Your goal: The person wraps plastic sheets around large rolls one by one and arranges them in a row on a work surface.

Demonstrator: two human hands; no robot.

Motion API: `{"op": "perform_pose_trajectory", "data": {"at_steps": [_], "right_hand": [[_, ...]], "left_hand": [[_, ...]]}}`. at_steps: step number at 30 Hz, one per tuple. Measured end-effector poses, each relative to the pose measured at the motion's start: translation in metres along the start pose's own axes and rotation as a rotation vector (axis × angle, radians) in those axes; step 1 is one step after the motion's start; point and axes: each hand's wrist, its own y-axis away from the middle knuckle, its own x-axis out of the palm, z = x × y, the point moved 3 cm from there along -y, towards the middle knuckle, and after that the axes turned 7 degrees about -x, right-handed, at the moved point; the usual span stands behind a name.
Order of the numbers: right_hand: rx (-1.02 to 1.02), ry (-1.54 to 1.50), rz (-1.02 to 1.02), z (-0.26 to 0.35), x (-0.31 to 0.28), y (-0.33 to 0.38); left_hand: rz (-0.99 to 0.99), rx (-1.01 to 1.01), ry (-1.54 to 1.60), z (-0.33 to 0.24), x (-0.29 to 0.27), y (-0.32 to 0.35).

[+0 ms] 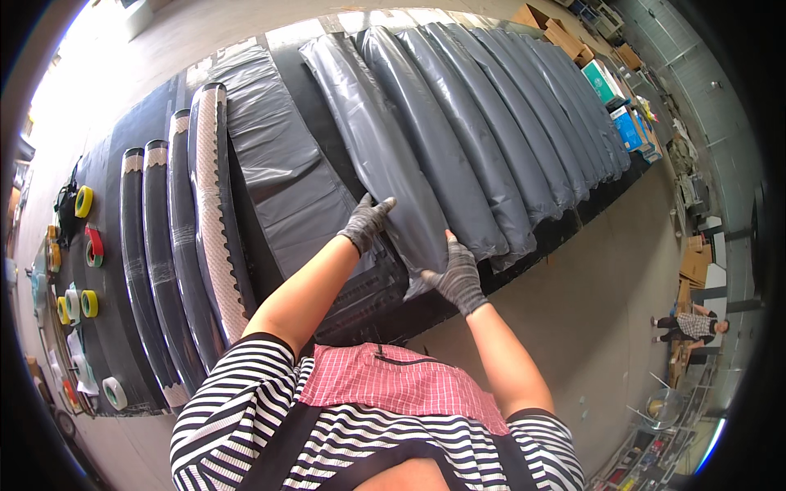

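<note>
Nearest the lens is the person's black-and-white striped shirt (246, 409) with a red checked apron (393, 389) over it. Far left, rolls of coloured adhesive tape (83, 201) lie along the edge of the long black worktable (270, 74). Next come black rolled bundles with pale patterned strips (214, 204), lying side by side, then a flat grey plastic sheet (278, 155). The left hand (365, 222), in a grey knit glove, rests with fingers spread against the left side of a long grey plastic-wrapped package (393, 155). The right hand (458, 277), gloved alike, curls its fingers around that package's near end at the table's front edge. Further grey wrapped packages (508, 114) overlap rightward. Far right, another person (696, 326) stands on the concrete floor (573, 311).
</note>
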Motion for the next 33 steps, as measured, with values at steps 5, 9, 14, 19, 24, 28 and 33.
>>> {"op": "perform_pose_trajectory", "data": {"at_steps": [5, 9, 14, 19, 24, 28, 33], "right_hand": [[-0.051, -0.094, -0.057, -0.003, -0.004, -0.009], [-0.056, 0.211, -0.204, 0.012, -0.004, 0.011], [-0.584, -0.105, -0.253, 0.094, 0.028, 0.015], [-0.608, 0.022, 0.036, 0.096, 0.090, 0.022], [-0.575, 0.155, 0.252, 0.084, 0.113, 0.018], [-0.250, -0.546, 0.280, 0.109, 0.081, 0.008], [-0.061, -1.378, 0.920, 0.148, 0.055, -0.033]], "left_hand": [[-0.139, 0.308, -0.539, 0.002, -0.040, 0.039], [-0.909, 0.835, -1.357, -0.051, -0.132, 0.146], [-1.240, 0.045, -1.324, -0.014, -0.256, 0.231], [-1.126, -0.178, -1.117, -0.022, -0.214, 0.237], [-0.909, -0.129, -0.538, -0.015, -0.237, 0.232], [-0.299, 0.480, 0.128, 0.033, -0.182, 0.229], [0.051, 0.583, 0.366, 0.085, -0.019, 0.237]]}}
